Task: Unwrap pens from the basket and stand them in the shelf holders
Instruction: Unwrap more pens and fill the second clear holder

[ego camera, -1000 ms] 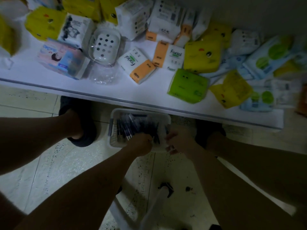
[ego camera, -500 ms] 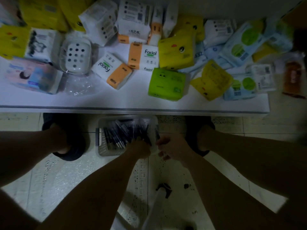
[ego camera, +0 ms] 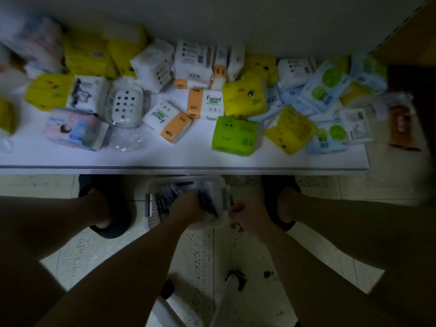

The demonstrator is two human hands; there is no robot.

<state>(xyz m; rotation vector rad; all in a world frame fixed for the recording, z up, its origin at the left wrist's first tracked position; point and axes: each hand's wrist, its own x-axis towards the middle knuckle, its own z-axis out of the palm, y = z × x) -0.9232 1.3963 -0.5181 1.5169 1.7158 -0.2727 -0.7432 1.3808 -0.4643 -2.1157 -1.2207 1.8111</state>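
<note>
Below shelf edge point(ego camera: 184, 166), left hand point(ego camera: 188, 206) grips wrapped pens point(ego camera: 207, 204) in basket point(ego camera: 151, 208); right hand point(ego camera: 247, 215) pinches wrap.

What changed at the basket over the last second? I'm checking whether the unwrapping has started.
The left hand has pushed further into the basket and now grips the clear-wrapped pen bundle, lifting its wrap towards the right hand, which stays pinched at the wrap's edge. The view has shifted too. The basket stays on the floor; the tissue packs lie unchanged.
</note>
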